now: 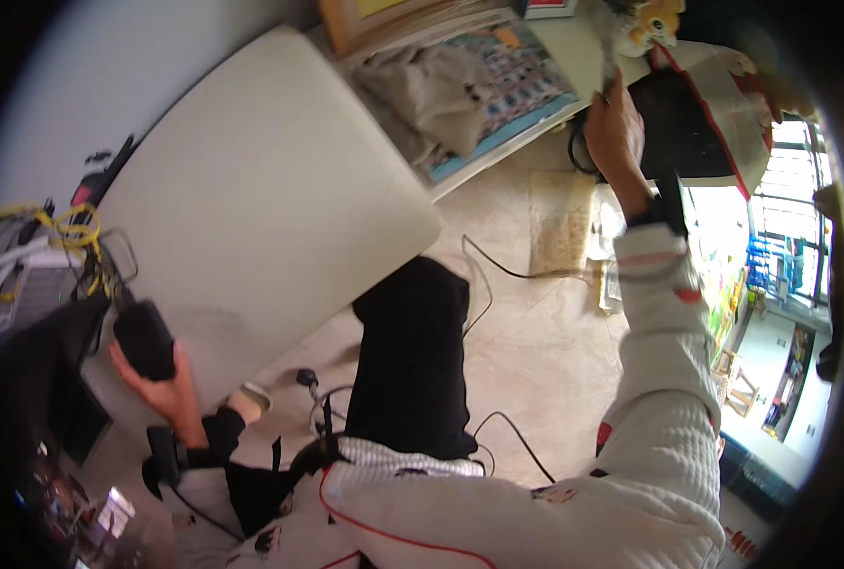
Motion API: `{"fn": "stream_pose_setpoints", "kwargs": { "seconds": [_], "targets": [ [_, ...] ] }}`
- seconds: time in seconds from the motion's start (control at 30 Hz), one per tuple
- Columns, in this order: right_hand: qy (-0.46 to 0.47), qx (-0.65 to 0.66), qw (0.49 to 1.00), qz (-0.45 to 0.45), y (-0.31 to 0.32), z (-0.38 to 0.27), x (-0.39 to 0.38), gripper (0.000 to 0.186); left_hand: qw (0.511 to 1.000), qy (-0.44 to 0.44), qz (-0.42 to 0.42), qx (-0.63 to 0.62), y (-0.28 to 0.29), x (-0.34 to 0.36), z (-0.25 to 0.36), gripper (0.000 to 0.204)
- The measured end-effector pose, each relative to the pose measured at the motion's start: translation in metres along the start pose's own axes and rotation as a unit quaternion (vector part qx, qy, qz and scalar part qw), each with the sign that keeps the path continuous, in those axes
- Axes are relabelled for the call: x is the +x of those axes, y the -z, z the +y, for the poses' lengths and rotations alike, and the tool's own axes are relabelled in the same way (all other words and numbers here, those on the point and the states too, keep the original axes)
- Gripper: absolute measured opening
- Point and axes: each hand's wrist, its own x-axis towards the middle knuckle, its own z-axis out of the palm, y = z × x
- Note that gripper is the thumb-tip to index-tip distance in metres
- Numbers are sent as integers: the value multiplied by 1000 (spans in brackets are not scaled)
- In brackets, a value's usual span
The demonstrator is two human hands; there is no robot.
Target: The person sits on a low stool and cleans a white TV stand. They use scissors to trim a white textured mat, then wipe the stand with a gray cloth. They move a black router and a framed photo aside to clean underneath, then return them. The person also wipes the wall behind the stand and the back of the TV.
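Black box (144,339) near edge of tabletop (270,190)

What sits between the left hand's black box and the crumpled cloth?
The white tabletop lies between the black box and the cloth, in the head view.

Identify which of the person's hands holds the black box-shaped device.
The left hand, low on the picture's left: its palm and fingers cradle the black box-shaped device. The right hand is at the upper right, far from it.
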Motion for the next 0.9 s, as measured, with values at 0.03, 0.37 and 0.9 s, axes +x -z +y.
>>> {"fn": "stream_pose_setpoints", "kwargs": {
  "seconds": [0.03,0.37,0.9],
  "targets": [
    [-2,66,998,-9,10,3,-29,57,1000,9,-4,-17,0,1,-4,88],
    [43,442,868,-223,141,-129,-187,47,996,42,74,4,-5,-2,5,118],
    [413,570,622,-343,211,-460,-296,46,665,418,-61,-616,169,-161,60,46]
  ]
}}
